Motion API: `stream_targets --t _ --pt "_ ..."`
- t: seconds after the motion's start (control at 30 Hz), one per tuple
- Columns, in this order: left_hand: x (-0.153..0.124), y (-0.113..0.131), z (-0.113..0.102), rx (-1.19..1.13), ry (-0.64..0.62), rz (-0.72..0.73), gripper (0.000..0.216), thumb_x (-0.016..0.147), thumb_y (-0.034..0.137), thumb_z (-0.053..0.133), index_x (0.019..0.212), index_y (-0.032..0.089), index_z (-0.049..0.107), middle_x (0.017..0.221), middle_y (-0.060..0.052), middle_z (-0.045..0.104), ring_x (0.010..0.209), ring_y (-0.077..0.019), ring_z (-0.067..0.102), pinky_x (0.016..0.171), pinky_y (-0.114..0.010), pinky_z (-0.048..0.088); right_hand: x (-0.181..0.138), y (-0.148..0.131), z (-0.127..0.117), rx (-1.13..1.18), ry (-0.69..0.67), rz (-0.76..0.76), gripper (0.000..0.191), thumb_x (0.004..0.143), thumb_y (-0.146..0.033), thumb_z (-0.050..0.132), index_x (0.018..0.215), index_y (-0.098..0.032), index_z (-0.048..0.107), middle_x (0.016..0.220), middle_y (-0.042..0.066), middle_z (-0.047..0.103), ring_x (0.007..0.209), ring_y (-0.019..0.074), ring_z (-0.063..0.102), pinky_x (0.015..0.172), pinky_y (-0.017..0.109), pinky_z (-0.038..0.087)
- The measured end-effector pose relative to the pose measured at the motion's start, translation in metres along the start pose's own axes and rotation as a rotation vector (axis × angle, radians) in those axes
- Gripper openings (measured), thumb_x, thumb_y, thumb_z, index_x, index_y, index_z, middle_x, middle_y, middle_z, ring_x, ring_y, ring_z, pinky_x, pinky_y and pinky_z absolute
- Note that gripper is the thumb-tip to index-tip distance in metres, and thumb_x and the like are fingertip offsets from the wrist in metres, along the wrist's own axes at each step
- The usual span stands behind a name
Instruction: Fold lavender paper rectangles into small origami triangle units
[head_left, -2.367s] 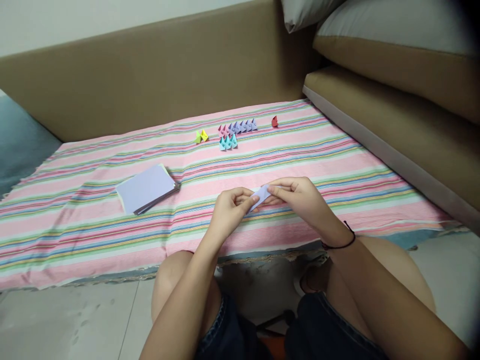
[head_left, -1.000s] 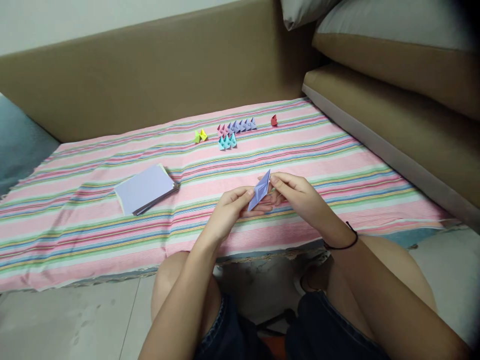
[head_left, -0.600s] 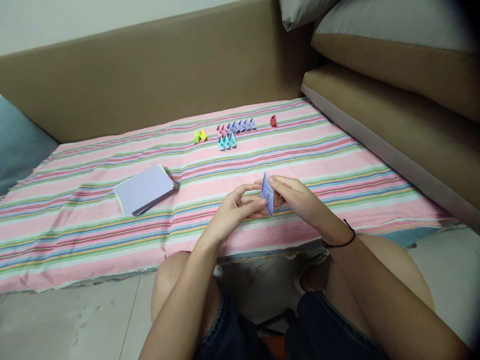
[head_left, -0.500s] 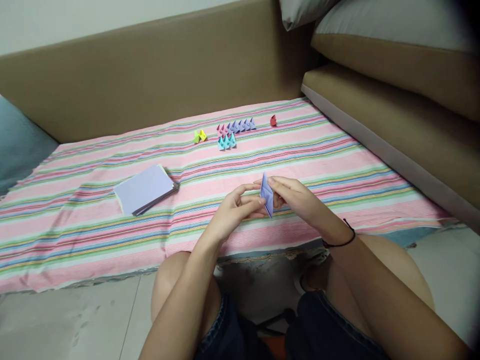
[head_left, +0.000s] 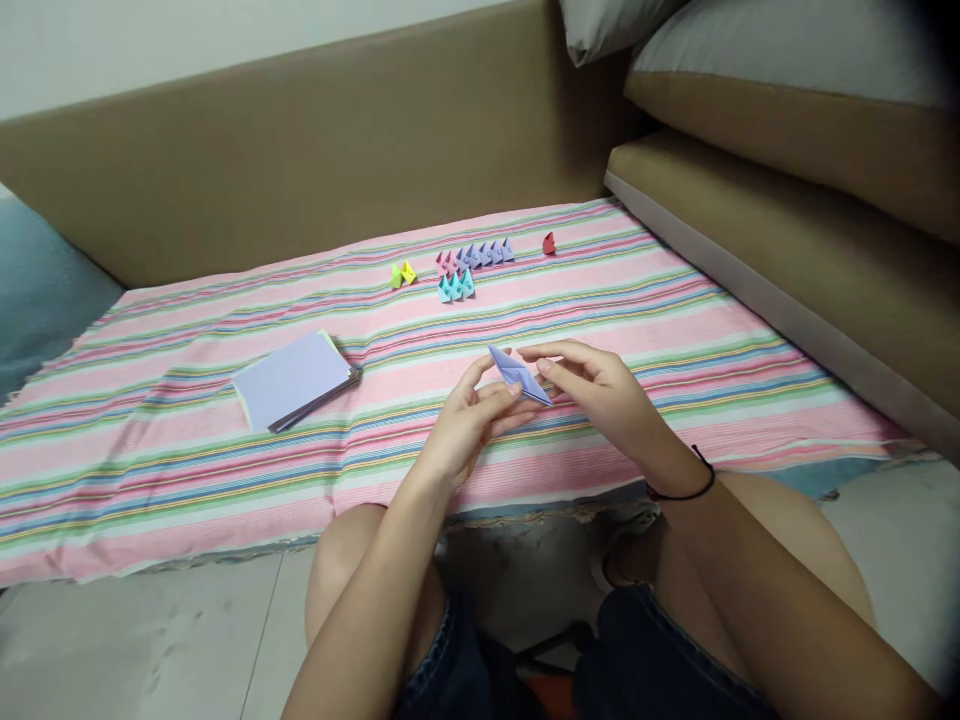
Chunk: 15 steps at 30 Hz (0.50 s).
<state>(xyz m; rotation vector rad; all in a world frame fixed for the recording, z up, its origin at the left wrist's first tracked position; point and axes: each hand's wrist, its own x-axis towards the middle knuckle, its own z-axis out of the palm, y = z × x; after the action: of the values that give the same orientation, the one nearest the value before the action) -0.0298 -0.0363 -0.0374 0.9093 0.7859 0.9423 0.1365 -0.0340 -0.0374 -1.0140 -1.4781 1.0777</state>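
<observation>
A small folded piece of lavender paper [head_left: 517, 372], pointed at both ends, is tilted over the near part of the striped cloth. My left hand [head_left: 480, 415] is closed on it, thumb on its lower edge and fingers behind. Close by its upper right edge is my right hand [head_left: 589, 378], with thumb and index finger apart; whether a fingertip touches the paper is hard to make out. Farther left lies a stack of paper sheets [head_left: 296, 378], lavender on top.
Folded paper pieces stand at the back of the striped cloth [head_left: 187, 450]: yellow-green ones [head_left: 403, 274], pink ones [head_left: 447, 263], a lavender row [head_left: 486, 253], turquoise ones [head_left: 456, 287] and a red one [head_left: 549, 243]. Sofa cushions [head_left: 780, 220] rise at the right, the brown backrest [head_left: 337, 150] behind.
The folded lavender paper has turned from nearly upright to a slant, its top end swinging left. My right thumb and index finger have come away from its face.
</observation>
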Motion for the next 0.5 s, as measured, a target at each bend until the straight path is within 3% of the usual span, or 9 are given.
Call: stream_targets --t 0.17,0.37,0.5 --pt "-0.002 0.001 0.003 0.093 0.025 -0.009 0.049 0.078 0.029 0.067 0.124 0.024 0.051 0.09 -0.004 0.071 0.079 -0.0168 0.07 0.078 -0.03 0.054 -0.003 -0.002 0.003 -0.093 0.004 -0.039 0.022 0.081 -0.029 0.061 0.099 -0.022 0.071 0.106 0.006 0.064 0.083 0.0173 0.064 0.062 0.025 0.055" --pt "0.001 -0.004 0.002 0.265 0.135 0.082 0.051 0.073 0.033 0.07 0.12 0.017 0.056 0.067 0.003 0.061 0.065 -0.0134 0.064 0.068 -0.028 0.055 -0.005 -0.001 0.01 -0.222 -0.01 -0.092 0.018 0.082 -0.024 0.058 0.093 -0.022 0.071 0.099 0.006 0.066 0.084 0.0181 0.065 0.067 0.027 0.057" --pt "0.002 -0.006 0.001 0.357 0.14 0.118 0.047 0.077 0.031 0.065 0.12 0.015 0.056 0.07 0.002 0.059 0.061 -0.0121 0.062 0.064 -0.027 0.056 -0.005 0.003 0.011 -0.296 -0.026 -0.109 0.015 0.082 -0.019 0.055 0.089 -0.02 0.068 0.095 0.007 0.066 0.081 0.0179 0.066 0.066 0.027 0.057"
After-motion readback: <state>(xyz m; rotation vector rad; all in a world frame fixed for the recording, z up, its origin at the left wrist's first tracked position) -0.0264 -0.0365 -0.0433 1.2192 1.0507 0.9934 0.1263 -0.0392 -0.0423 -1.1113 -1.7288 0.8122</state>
